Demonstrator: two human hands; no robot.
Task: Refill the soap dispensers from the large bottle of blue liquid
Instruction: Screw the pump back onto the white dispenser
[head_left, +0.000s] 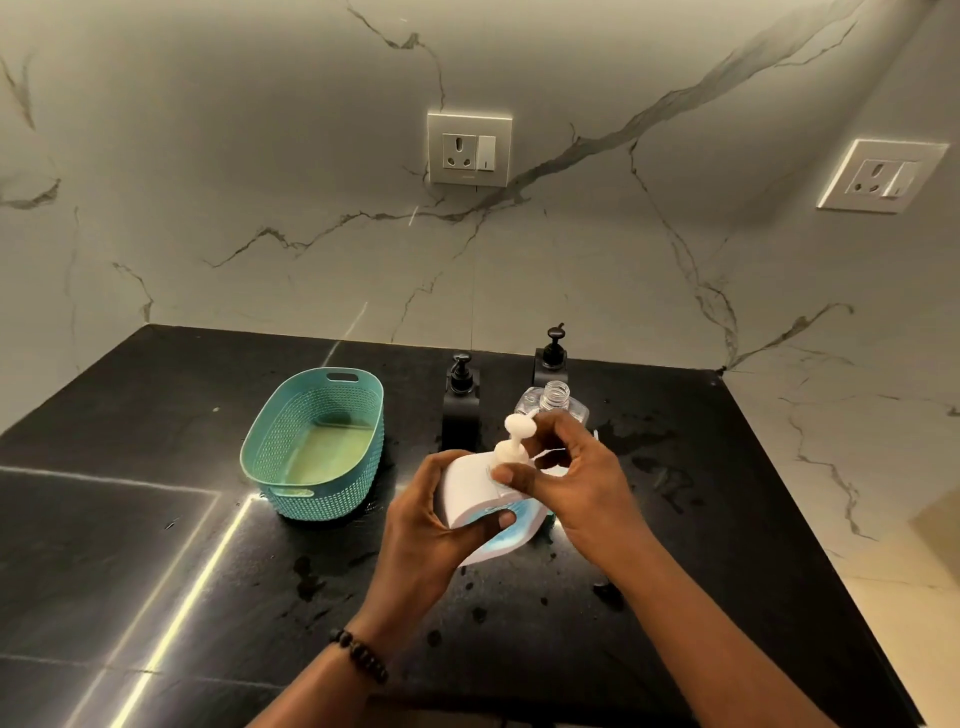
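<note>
Head view: left hand grips white dispenser; right hand pinches its pump.

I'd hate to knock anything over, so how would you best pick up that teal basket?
Take the teal basket by the slot handles cut into its two narrow end walls, coming from above with a hand at each end. It stands upright and open-topped, apart from the black dispensers, so both ends look reachable.

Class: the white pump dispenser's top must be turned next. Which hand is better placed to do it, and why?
The right hand: its fingers already pinch the collar of the white pump, while the left hand has its grip around the white dispenser body, steadying it.
</note>
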